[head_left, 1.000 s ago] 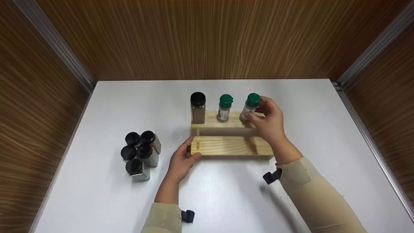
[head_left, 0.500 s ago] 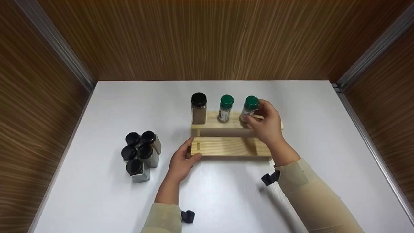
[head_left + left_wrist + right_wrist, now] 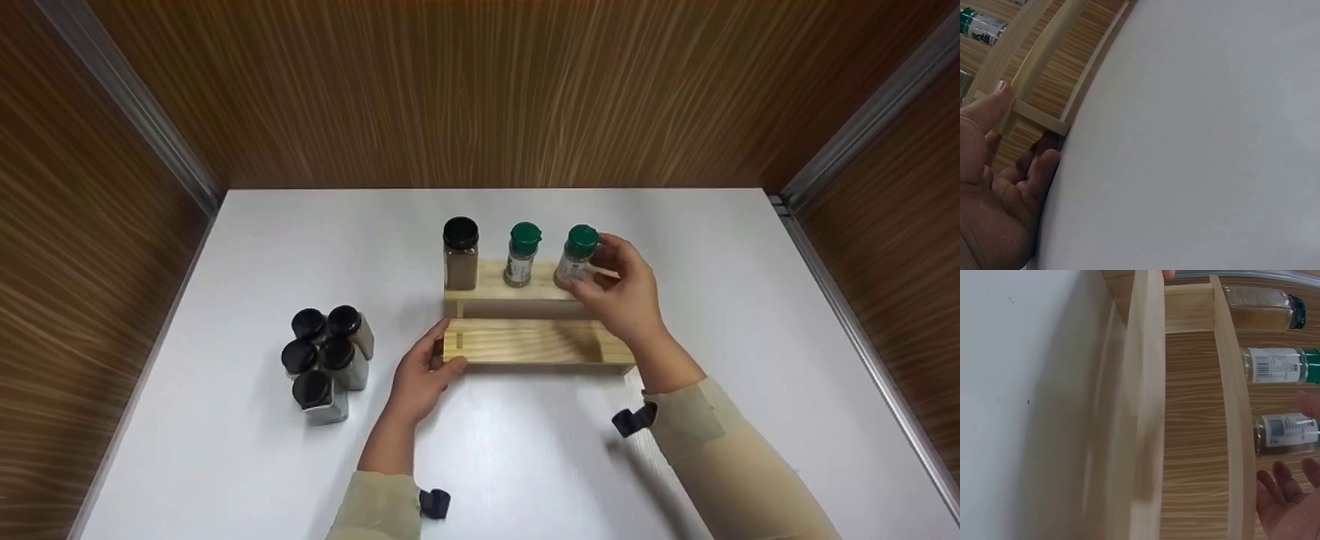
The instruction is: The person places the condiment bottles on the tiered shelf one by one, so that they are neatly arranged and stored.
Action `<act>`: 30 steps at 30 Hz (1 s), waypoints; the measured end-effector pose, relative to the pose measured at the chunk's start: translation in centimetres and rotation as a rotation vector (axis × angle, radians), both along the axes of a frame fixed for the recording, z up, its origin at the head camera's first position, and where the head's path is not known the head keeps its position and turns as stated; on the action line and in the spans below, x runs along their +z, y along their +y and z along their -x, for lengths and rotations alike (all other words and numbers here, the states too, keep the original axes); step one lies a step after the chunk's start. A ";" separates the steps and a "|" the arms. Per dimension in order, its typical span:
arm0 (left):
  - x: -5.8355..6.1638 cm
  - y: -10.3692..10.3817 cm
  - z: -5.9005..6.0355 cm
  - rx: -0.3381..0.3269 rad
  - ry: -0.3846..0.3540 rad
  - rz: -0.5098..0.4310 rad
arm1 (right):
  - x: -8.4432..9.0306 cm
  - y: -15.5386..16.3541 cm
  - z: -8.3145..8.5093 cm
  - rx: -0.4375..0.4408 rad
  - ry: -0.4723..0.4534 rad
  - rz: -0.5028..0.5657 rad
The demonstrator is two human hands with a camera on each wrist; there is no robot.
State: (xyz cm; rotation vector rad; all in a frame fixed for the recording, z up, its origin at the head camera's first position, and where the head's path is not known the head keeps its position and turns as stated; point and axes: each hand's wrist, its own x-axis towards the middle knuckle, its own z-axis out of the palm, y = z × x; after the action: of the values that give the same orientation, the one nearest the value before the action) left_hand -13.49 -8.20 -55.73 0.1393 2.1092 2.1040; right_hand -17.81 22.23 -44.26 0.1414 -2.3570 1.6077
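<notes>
A two-tier wooden spice rack [image 3: 525, 341] stands on the white table. My left hand [image 3: 421, 376] grips the left end of its lower tier, thumb over the front edge. In the left wrist view, the thumb [image 3: 996, 107] lies against the wood and other fingers curl below. My right hand [image 3: 626, 289] holds a green-capped spice jar [image 3: 574, 262] at the right of the upper tier, thumb low on its front, a finger near its cap. Left of it on that tier stand another green-capped jar [image 3: 520, 266] and a taller black-capped jar [image 3: 460, 262].
Several black-capped jars [image 3: 330, 360] stand in a cluster on the table [image 3: 225, 315] left of the rack. A wood-grain panel [image 3: 480, 90] rises behind the table, with more panels along both sides.
The green-capped jar in my right hand has come slightly left and down, from a tilt to nearly upright on the upper tier. My left hand stays on the rack.
</notes>
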 end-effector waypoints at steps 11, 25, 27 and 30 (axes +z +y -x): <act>0.0 -0.4 0.2 0.000 -0.006 -0.040 | 0.8 3.3 -2.4 -0.116 0.207 0.040; -0.4 -0.4 0.4 0.016 0.006 0.004 | -3.2 6.5 -5.9 -0.260 0.142 0.200; -0.4 -0.4 0.4 0.015 -0.001 0.011 | -3.9 6.8 -6.1 -0.272 0.100 0.245; -0.3 -0.4 0.5 0.019 -0.011 0.015 | -4.9 7.1 -6.4 -0.260 0.048 0.311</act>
State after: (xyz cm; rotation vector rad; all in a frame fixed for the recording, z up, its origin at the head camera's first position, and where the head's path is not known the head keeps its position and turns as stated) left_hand -13.94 -8.60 -56.04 0.1057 2.1283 2.0938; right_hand -11.41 29.33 -49.11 -0.1812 -1.9636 1.7861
